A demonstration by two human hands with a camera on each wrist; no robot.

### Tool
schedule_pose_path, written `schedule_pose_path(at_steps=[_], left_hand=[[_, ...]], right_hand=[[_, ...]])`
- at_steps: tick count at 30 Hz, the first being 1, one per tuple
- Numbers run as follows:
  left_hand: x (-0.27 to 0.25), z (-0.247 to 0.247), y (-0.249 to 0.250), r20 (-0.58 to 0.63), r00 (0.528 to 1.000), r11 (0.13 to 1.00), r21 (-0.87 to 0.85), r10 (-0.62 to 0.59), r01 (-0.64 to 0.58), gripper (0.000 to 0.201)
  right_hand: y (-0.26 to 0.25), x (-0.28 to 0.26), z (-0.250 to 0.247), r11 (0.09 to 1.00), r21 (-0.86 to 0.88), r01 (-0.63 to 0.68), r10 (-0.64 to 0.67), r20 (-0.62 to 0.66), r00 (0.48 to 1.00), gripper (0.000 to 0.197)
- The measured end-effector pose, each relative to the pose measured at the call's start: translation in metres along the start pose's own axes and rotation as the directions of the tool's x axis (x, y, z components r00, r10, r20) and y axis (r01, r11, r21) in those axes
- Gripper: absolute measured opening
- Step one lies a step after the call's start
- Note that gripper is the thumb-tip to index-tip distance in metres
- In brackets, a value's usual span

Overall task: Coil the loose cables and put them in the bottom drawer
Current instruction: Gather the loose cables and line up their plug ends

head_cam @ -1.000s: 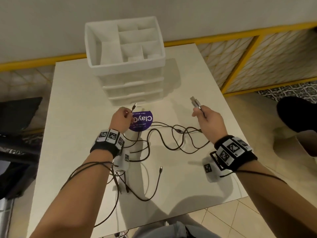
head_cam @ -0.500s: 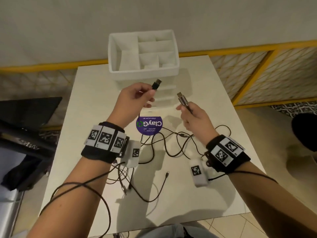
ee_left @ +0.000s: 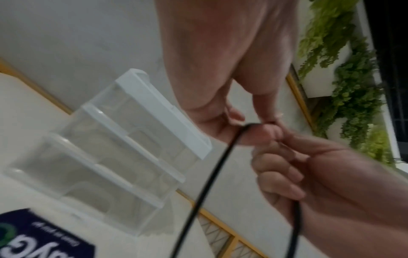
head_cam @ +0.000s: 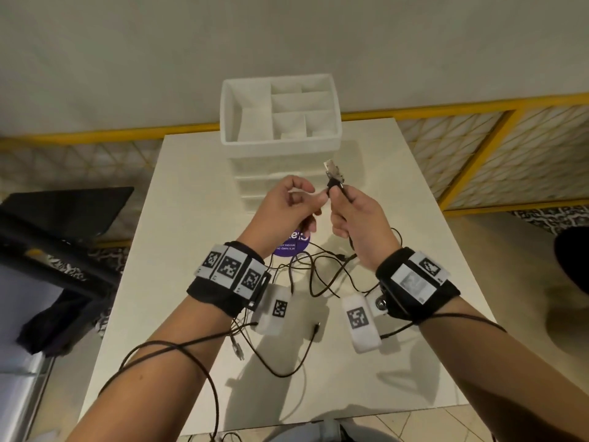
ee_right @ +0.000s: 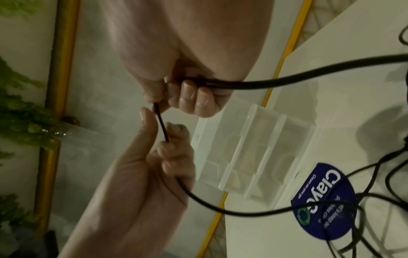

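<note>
A black cable (head_cam: 345,199) hangs from my raised hands down to a tangle on the white table (head_cam: 191,218). My right hand (head_cam: 334,193) grips both of its plug ends (head_cam: 333,173) side by side, just in front of the white drawer unit (head_cam: 280,145). My left hand (head_cam: 318,199) pinches the same cable right beside it; in the right wrist view its thumb and forefinger (ee_right: 163,132) close on the cable (ee_right: 161,124). All drawers of the unit (ee_right: 249,157) are shut.
More loose black cables (head_cam: 287,368) lie near the table's front edge, one plug (head_cam: 317,325) between my wrists. A round purple sticker (head_cam: 291,247) lies before the drawers. A black chair (head_cam: 63,218) stands left; a yellow-framed lattice (head_cam: 478,148) runs behind.
My hands came together in front of the drawer unit. The plug my left hand held now sits in my right hand with the other plug; my left hand pinches the cable beside it.
</note>
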State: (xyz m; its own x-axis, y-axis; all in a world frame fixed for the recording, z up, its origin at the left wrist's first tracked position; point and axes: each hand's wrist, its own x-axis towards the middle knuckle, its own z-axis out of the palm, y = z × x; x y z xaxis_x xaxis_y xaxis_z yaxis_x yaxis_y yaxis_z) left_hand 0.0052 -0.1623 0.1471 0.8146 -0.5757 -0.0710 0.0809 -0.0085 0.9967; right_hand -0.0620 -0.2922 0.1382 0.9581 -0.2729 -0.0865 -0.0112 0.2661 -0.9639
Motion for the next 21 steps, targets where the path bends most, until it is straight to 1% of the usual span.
schedule_pose_path(at_steps=[1, 3, 5, 7, 8, 9, 11, 13, 14, 15, 17, 18, 19, 20, 21], left_hand=[[-0.002, -0.005, -0.006, 0.064, 0.996, 0.998, 0.04, -0.055, 0.052, 0.012], [-0.009, -0.019, -0.023, 0.157, 0.976, 0.976, 0.183, -0.15, 0.12, 0.009], [-0.015, -0.037, -0.043, 0.173, 0.96, 0.948, 0.27, -0.219, 0.168, 0.013], [-0.02, -0.053, -0.061, 0.105, 0.956, 0.932, 0.277, -0.272, 0.235, 0.019], [-0.02, -0.061, -0.067, 0.059, 0.96, 0.922, 0.301, -0.272, 0.243, 0.019], [-0.02, -0.069, -0.072, 0.01, 0.968, 0.903, 0.363, -0.249, 0.229, 0.019], [-0.019, -0.081, -0.075, -0.061, 0.985, 0.861, 0.478, -0.164, 0.173, 0.02], [-0.018, -0.089, -0.072, -0.118, 0.988, 0.869, 0.472, -0.103, 0.147, 0.02], [-0.017, -0.09, -0.07, -0.135, 0.986, 0.874, 0.463, -0.095, 0.148, 0.02], [-0.016, -0.09, -0.068, -0.135, 0.984, 0.869, 0.465, -0.119, 0.169, 0.021], [-0.014, -0.085, -0.067, -0.067, 0.964, 0.837, 0.482, -0.257, 0.257, 0.03], [-0.013, -0.08, -0.07, -0.019, 0.943, 0.812, 0.503, -0.332, 0.296, 0.037], [-0.01, -0.075, -0.076, 0.018, 0.921, 0.767, 0.559, -0.39, 0.314, 0.042], [-0.006, -0.069, -0.083, 0.033, 0.908, 0.697, 0.653, -0.417, 0.296, 0.041], [-0.002, -0.062, -0.091, 0.031, 0.912, 0.603, 0.759, -0.409, 0.245, 0.035]], right_hand=[[0.001, 0.0, -0.003, 1.0, 0.0, 0.01, -0.01, -0.019, 1.0, 0.02], [0.002, 0.003, -0.013, 0.999, 0.02, 0.043, -0.041, -0.104, 0.994, 0.024], [0.0, 0.006, -0.029, 0.99, 0.123, 0.075, -0.051, -0.19, 0.98, 0.027], [-0.003, 0.008, -0.045, 0.973, 0.213, 0.087, -0.035, -0.235, 0.971, 0.029], [-0.004, 0.008, -0.051, 0.969, 0.232, 0.086, -0.024, -0.257, 0.966, 0.03], [-0.005, 0.008, -0.056, 0.968, 0.237, 0.087, -0.017, -0.284, 0.959, 0.03], [-0.007, 0.005, -0.064, 0.968, 0.228, 0.102, -0.021, -0.332, 0.943, 0.03], [-0.008, 0.003, -0.073, 0.962, 0.25, 0.114, -0.016, -0.361, 0.932, 0.03], [-0.008, 0.003, -0.076, 0.956, 0.273, 0.109, 0.0, -0.372, 0.928, 0.031], [-0.008, 0.003, -0.078, 0.955, 0.282, 0.093, 0.023, -0.383, 0.924, 0.03], [-0.003, 0.002, -0.081, 0.97, 0.24, 0.036, 0.063, -0.391, 0.918, 0.028], [0.0, 0.0, -0.082, 0.981, 0.194, 0.011, 0.065, -0.381, 0.922, 0.023], [0.004, -0.002, -0.081, 0.99, 0.14, -0.003, 0.054, -0.361, 0.931, 0.017], [0.008, -0.004, -0.081, 0.996, 0.091, -0.011, 0.041, -0.34, 0.94, 0.012], [0.011, -0.007, -0.081, 0.998, 0.057, -0.02, 0.037, -0.324, 0.945, 0.009]])
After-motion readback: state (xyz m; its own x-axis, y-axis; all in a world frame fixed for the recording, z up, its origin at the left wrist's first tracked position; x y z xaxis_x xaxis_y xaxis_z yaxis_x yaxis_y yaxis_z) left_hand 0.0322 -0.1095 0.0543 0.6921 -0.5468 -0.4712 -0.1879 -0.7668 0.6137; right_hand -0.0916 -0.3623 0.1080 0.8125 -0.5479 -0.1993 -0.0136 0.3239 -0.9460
